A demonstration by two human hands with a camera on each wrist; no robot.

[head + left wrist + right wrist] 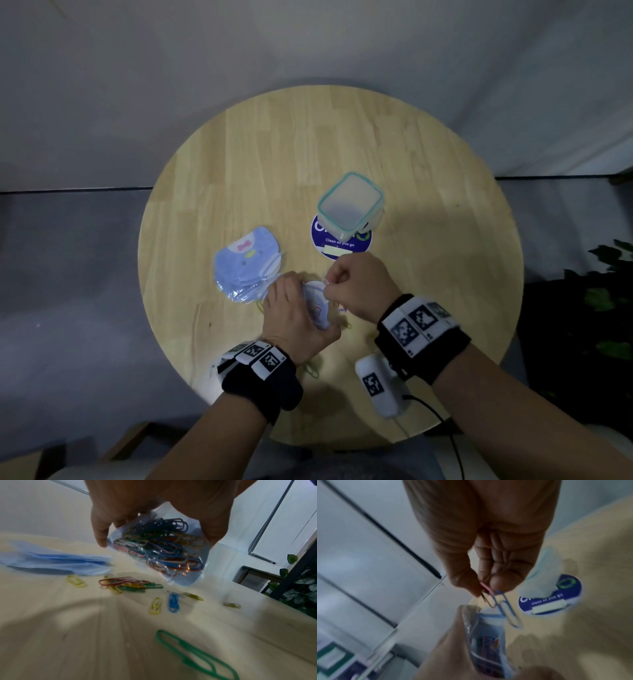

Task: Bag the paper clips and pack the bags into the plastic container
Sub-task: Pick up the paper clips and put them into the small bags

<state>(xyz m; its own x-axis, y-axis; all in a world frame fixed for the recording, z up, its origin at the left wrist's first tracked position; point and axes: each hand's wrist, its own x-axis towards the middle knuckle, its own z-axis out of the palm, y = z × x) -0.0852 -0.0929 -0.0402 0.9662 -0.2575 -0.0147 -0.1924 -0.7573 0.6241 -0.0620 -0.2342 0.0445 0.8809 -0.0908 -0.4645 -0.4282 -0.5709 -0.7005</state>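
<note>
My left hand (294,308) grips a small clear bag (164,550) part-filled with coloured paper clips, lifted above the round wooden table (428,154). The bag (486,639) stands with its mouth up. My right hand (356,284) pinches a few paper clips (501,605), pink and blue, right over the bag's mouth. Several loose clips (130,584) lie on the table under the bag; one green clip (193,655) lies close to my left wrist. The plastic container (349,205), lid on, stands behind my hands.
A stack of blue penguin-print bags (246,263) lies left of my hands. A blue round sticker (339,240) sits under the container. A white device with a cable (380,387) hangs at my right wrist. Plant leaves (606,291) stand past the table's right edge.
</note>
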